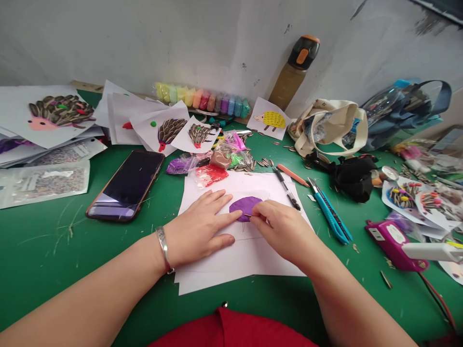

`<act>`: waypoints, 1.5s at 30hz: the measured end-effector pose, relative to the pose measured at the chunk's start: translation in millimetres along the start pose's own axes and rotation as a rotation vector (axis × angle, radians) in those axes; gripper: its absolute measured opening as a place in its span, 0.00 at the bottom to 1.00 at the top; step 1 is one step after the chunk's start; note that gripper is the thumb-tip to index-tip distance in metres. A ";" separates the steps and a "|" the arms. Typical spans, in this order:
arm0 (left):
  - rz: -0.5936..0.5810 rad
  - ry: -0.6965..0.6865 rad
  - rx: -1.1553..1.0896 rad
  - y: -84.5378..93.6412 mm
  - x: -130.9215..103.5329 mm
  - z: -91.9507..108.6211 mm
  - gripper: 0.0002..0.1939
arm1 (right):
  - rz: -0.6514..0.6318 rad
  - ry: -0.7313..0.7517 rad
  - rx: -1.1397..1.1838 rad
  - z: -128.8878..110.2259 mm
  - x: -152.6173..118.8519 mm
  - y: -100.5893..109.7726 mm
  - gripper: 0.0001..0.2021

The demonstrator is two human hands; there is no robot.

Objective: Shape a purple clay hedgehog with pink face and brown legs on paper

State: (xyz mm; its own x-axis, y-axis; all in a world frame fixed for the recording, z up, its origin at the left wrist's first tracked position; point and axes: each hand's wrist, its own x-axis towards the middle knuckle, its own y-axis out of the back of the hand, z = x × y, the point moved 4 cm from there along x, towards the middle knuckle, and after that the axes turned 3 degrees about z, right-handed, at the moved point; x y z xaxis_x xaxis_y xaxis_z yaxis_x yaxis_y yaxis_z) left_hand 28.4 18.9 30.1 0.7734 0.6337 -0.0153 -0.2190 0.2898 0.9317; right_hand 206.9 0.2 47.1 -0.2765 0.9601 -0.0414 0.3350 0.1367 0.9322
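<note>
A flat purple clay shape (246, 207) lies on a stack of white paper (253, 250) in front of me. My left hand (202, 224) rests flat on the paper with its fingers spread, the index fingertip touching the clay's left edge. At the lower right edge of the clay, my right hand (280, 226) pinches a small thin item (248, 215), which looks like a sunflower seed. Faint pencil lines show on the paper below the clay. A black pen (287, 187) lies on the paper's right side.
A phone (126, 185) lies to the left. Bagged clay (211, 174) and loose seeds (265, 162) are behind the paper. A blue cutter (330, 211) and a magenta device (396, 243) lie to the right. A bottle (292, 74) stands by the wall.
</note>
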 end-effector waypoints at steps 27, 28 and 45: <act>-0.062 -0.024 0.020 1.2 -2.4 0.3 0.28 | 0.035 -0.083 0.033 17.6 1.6 17.0 0.08; -0.058 -0.024 0.016 1.2 -2.2 0.3 0.29 | 0.047 -0.089 0.043 19.2 1.9 18.0 0.08; -0.096 -0.024 0.043 1.5 -3.1 -2.0 0.29 | 0.197 -0.347 0.180 61.9 9.7 28.5 0.09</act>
State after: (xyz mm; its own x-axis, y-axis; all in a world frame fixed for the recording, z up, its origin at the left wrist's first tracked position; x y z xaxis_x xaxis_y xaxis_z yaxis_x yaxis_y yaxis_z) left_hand 24.5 18.8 30.8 0.8037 0.5871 -0.0970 -0.1178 0.3168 0.9412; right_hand 269.5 28.4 51.0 0.1170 0.9930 -0.0156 0.5116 -0.0468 0.8579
